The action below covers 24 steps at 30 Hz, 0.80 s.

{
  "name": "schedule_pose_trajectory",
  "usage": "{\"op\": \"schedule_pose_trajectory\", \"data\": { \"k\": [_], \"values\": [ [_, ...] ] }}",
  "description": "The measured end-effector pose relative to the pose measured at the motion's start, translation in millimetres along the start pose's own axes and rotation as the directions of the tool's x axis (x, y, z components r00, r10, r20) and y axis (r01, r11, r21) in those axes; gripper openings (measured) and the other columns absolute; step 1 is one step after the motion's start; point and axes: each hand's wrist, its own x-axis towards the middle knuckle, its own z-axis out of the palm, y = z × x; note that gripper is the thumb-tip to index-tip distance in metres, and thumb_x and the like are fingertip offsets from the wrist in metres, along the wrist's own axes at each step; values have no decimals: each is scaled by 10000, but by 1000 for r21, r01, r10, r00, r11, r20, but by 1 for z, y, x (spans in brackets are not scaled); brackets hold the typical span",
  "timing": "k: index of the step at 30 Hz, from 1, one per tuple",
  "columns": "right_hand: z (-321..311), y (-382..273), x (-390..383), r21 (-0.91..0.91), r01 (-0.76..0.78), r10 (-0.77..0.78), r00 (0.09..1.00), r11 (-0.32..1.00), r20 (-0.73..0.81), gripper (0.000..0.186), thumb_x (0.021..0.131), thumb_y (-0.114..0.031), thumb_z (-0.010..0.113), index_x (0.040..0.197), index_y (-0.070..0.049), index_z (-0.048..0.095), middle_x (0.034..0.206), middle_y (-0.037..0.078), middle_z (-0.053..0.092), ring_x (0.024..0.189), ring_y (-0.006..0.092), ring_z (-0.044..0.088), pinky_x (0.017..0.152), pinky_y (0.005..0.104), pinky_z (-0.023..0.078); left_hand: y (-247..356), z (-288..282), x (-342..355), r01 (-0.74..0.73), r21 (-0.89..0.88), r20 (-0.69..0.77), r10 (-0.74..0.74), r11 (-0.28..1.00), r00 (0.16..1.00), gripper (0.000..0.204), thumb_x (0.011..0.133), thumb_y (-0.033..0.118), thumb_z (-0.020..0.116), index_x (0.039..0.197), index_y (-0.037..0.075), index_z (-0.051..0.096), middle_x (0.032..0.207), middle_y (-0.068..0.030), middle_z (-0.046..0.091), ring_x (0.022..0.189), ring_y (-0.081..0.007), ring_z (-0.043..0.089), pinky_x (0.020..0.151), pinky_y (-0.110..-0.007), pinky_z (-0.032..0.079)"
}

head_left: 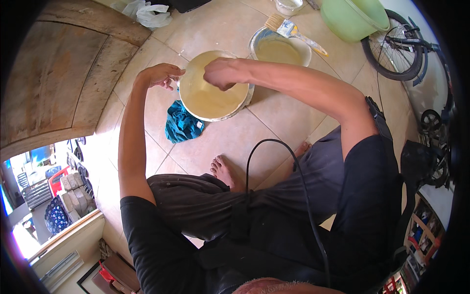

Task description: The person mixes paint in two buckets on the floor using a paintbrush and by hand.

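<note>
Round cream-coloured bowl (214, 90) sits on the tiled floor (220, 142) in front of the seated person, rim up, roughly level. Inside looks coated with a pale wet film, probably paint or slurry.

Handling, my read:
- Rigid shell, likely plastic or enamel, so it won't flex much under a rim grip.
- Wide and shallow, so modest weight unless the coating is thick. Can't tell the depth of any liquid.
- Wet inner face will be slippery. Outer rim edge is the better hold, 2 hands on opposite sides.
- Tipping would run the coating toward the low side, so keep it flat.

Hands:
- Right hand (221, 73) is over the bowl's upper half, fingers curled in, close to clenched, knuckles toward the camera. It seems to press or rub the inner surface. Can't tell whether it holds a small rag or tool inside the fist.
- Left hand (159, 76) is at the bowl's left rim, just beside it, fingers loosely bent with tips pointing at the edge. Looks like touching or steadying, not a full grip. Contact is too fine to confirm.

Nearby:
- Crumpled teal cloth (182, 122) on the floor touching the bowl's lower-left edge.
- 2nd bowl (280, 49) beyond it, holding similar pale liquid, with a paintbrush (293, 32) laid across its rim.
- Green tub (352, 17) further back, bicycle wheel (391, 49) beside it.
</note>
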Motion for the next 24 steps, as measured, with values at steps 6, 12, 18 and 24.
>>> {"op": "schedule_pose_trajectory", "data": {
  "k": [6, 12, 18, 24],
  "values": [
    [20, 11, 9, -38, -129, 112, 948, 991, -296, 98, 730, -67, 603, 761, -27, 686, 801, 172, 680, 755, 323, 668, 660, 423, 522, 4, -1, 1, 7, -24, 36, -6, 1000, 999, 322, 925, 382, 616, 963, 62, 606, 774, 13, 538, 577, -69, 477, 713, -330, 545],
    [8, -7, -1, 214, -16, 42, 992, 977, -118, 115, 721, -63, 608, 790, -33, 695, 804, 169, 680, 773, 321, 667, 667, 422, 527, -1, -4, 4, 13, -28, 64, -11, 1000, 998, 312, 926, 368, 615, 991, 63, 598, 789, 19, 538, 586, -62, 483, 719, -329, 549],
    [-1, 4, -4, -100, -80, 72, 994, 992, -87, 130, 714, -63, 610, 801, -49, 705, 803, 150, 685, 784, 316, 671, 685, 413, 534, 0, -4, 3, 7, -27, 44, -6, 1000, 999, 309, 927, 356, 613, 1013, 59, 602, 797, 18, 544, 571, -61, 484, 706, -327, 558],
    [21, -12, 21, 7, -121, 119, 957, 993, -264, 111, 723, -86, 611, 758, -61, 713, 785, 133, 693, 778, 324, 674, 691, 421, 538, 1, -3, 4, 10, -36, 43, -9, 999, 999, 314, 919, 367, 624, 994, 62, 603, 791, 11, 553, 569, -70, 489, 710, -334, 555]
  ]
}}
